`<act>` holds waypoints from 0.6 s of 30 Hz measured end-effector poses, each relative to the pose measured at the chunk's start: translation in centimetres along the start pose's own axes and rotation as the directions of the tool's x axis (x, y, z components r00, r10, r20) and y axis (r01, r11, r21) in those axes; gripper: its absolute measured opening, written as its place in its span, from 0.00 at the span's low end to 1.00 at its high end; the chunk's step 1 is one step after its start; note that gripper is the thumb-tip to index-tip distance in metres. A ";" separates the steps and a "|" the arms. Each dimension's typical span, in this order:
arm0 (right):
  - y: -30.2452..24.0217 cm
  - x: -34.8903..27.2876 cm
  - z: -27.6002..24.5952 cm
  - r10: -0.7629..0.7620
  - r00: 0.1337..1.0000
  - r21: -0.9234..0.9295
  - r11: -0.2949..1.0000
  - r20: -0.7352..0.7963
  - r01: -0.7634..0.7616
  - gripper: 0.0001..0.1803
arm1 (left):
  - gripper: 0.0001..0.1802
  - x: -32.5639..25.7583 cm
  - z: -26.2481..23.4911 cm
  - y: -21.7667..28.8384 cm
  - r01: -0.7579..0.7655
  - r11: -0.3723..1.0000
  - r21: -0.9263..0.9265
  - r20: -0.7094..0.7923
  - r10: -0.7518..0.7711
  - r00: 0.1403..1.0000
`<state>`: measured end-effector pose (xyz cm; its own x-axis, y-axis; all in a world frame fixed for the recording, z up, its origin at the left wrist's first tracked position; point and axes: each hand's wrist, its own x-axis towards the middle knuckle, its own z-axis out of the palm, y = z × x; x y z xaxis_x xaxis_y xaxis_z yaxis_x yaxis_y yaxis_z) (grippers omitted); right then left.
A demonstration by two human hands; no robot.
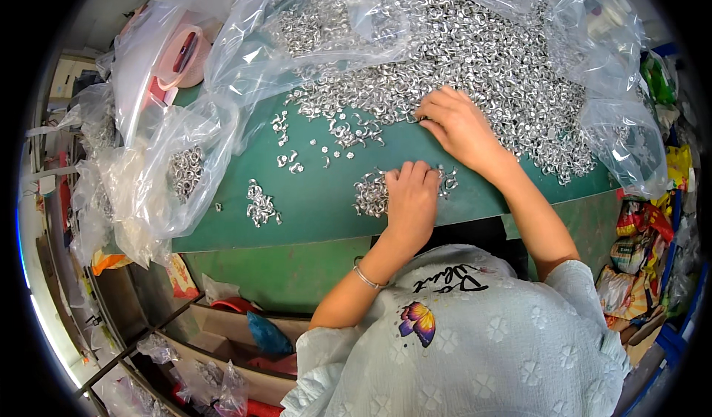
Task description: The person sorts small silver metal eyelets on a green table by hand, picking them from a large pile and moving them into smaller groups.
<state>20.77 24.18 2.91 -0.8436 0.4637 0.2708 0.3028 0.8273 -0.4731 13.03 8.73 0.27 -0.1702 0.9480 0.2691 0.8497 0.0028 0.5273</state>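
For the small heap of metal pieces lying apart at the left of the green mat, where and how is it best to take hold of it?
Probably pinch the small heap at its outer edges from straight above, fingers closing inward. The pieces lie loose and flat on the green mat, with bare mat on every side, so no single part offers a grip.

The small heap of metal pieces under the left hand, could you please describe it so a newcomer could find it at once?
Start at the green mat and its huge spread of silvery hooked pieces at the far side. Nearer the front edge lies the small heap, partly covered by the left hand. Unlike the smaller loose cluster to its left, a hand rests on it.
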 end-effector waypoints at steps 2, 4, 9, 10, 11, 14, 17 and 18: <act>-0.5 0.6 1.4 -0.031 0.999 -0.068 0.997 -0.042 0.028 0.06 | 0.09 -0.1 -0.2 0.0 -0.002 1.000 -0.022 -0.014 0.002 1.000; -0.6 0.6 1.9 -0.056 0.998 -0.105 0.993 -0.040 0.052 0.06 | 0.10 0.0 -0.8 -0.2 0.020 0.999 -0.032 -0.045 -0.022 0.999; 0.3 -0.7 1.0 -0.081 0.996 -0.043 0.996 0.025 0.082 0.08 | 0.12 0.7 -3.6 -3.3 0.161 0.985 0.058 -0.170 -0.149 0.974; -0.1 -0.4 0.8 -0.072 0.997 -0.024 0.997 0.007 0.072 0.08 | 0.12 1.1 -3.8 -3.9 0.170 0.982 0.083 -0.181 -0.153 0.972; -0.3 -0.1 0.7 -0.058 0.998 -0.011 0.998 -0.014 0.058 0.09 | 0.12 1.8 -4.0 -4.4 0.173 0.979 0.105 -0.191 -0.151 0.970; -1.0 2.0 3.2 -0.095 0.980 -0.119 0.990 -0.173 0.075 0.12 | 0.11 3.1 -3.3 -5.2 0.170 0.974 0.147 -0.171 -0.144 0.975; -1.2 2.5 4.3 -0.174 0.978 -0.255 0.957 -0.116 0.140 0.12 | 0.10 3.1 -3.4 -6.2 0.221 0.957 0.191 -0.177 -0.187 0.966; -0.9 2.1 4.1 -0.202 0.977 -0.252 0.951 -0.072 0.178 0.11 | 0.10 3.0 -3.6 -6.8 0.247 0.947 0.203 -0.188 -0.210 0.959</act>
<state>16.91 23.10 0.49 -0.8531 0.3085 0.4207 0.2492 0.9494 -0.1909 4.96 10.45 0.41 -0.4354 0.8492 0.2989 0.8645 0.3017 0.4021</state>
